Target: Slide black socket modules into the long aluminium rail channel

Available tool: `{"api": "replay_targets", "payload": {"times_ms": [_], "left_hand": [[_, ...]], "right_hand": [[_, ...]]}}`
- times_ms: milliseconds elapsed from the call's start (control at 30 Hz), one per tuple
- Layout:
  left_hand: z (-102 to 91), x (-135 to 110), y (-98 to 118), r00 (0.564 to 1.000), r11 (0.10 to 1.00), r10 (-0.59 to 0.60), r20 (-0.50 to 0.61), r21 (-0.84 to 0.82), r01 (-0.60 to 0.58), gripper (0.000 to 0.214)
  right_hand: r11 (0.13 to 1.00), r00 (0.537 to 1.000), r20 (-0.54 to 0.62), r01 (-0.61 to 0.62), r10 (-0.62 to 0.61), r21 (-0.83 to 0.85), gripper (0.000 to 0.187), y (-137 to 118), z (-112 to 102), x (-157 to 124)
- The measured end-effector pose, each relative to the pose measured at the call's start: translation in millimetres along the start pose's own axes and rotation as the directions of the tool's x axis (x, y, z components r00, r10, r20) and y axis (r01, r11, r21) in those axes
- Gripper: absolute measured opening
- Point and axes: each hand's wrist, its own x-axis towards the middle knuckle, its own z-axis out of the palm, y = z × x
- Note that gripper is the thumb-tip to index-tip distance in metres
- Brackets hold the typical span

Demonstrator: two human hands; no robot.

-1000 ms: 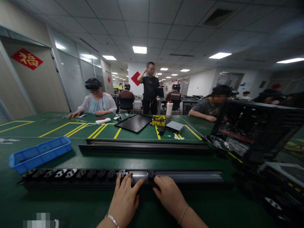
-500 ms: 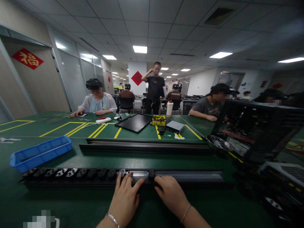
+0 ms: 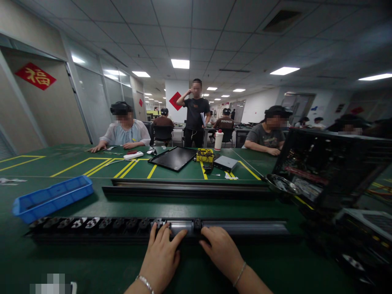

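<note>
A long black channel (image 3: 251,228) with a silvery inner floor lies across the table before me. A row of black socket modules (image 3: 119,223) fills its left half, some with lighter faces. My left hand (image 3: 162,253) is spread over the channel, its fingertips on the rightmost module of that row (image 3: 158,223). A single socket module (image 3: 197,224) sits apart to the right, past a bare stretch of channel. Bent fingers of my right hand (image 3: 222,249) hold this module at its right side, with the thumb against the channel's near edge; the exact contact is partly hidden.
A blue bin (image 3: 55,198) stands at left. Another black channel (image 3: 190,190) lies behind mine. Farther back are a dark panel (image 3: 174,158), a yellow box with cables (image 3: 205,155) and a grey box (image 3: 226,163). An opened computer case (image 3: 324,163) rises at right. Co-workers sit opposite.
The single module and my right fingertips have shifted slightly right along the channel. My left hand stays put. The standing person has moved a little left.
</note>
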Motion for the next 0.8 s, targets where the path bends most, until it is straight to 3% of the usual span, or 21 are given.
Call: {"api": "replay_targets", "payload": {"times_ms": [533, 800], "left_hand": [[-4.4, -0.1, 2.0, 1.000, 1.000, -0.017, 0.009, -0.026, 0.017, 0.055], [2.9, -2.5, -1.8, 0.999, 0.999, 0.033, -0.028, -0.010, -0.033, 0.059]], "right_hand": [[1.000, 1.000, -0.012, -0.013, 0.013, 0.028, 0.006, 0.7, 0.3, 0.0], [1.000, 1.000, -0.007, -0.013, 0.013, 0.017, 0.007, 0.5, -1.5, -0.6]]}}
